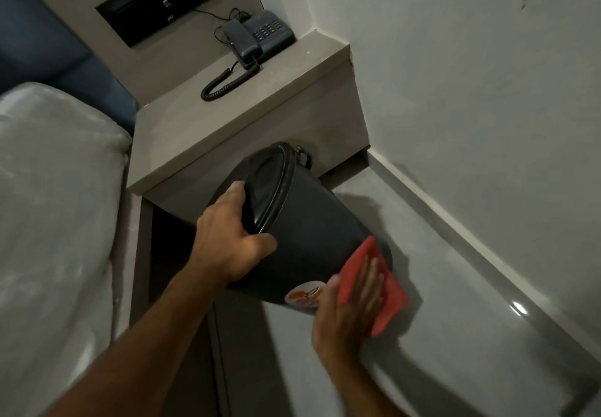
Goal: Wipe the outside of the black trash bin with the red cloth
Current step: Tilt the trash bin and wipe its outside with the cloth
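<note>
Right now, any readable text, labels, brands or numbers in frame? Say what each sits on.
None can be read.
Round sticker on the black trash bin: orange and brown graphic, any print too blurred.
Telephone keypad: key markings too small.
Dark wall panel: small light marks, illegible.
Red cloth under the right hand: no print visible.

A grey nightstand carries a dark corded telephone; the bin's footing is hidden.
</note>
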### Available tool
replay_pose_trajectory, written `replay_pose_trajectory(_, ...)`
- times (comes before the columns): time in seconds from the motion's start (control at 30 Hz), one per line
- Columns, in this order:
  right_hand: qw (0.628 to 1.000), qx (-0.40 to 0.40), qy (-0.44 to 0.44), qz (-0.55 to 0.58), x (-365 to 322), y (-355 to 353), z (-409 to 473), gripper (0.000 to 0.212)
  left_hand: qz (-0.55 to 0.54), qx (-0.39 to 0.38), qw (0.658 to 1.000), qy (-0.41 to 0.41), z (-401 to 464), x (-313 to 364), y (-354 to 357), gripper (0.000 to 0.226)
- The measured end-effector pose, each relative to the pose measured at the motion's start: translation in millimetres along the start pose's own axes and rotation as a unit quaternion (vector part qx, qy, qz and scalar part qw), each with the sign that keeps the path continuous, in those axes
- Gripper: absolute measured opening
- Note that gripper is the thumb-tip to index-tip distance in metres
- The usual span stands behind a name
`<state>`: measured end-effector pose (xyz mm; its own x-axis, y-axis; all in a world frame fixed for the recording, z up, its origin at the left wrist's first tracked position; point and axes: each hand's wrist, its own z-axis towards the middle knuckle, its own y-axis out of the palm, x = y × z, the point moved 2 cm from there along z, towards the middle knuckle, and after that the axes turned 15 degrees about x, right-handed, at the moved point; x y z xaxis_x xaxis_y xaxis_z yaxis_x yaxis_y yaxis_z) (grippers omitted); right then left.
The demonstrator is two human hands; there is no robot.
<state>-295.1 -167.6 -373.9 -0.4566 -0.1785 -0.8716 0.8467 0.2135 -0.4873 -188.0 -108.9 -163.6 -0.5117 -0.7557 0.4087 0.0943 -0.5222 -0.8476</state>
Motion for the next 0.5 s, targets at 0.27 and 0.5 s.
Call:
replay_pose_trajectory(0.27,0.985,-0.032,-0.088,0.147,-116,-18,19,0.064,-0.011,0.036,0.999,0.021,-3,-4,-2,0.075)
replay_pose_trajectory(0.5,0.999,-0.021,-0.036,-0.008,-16,-8,12,0.075,-0.066,-0.010,0.998,0.020,-31,-53,-31,0.108)
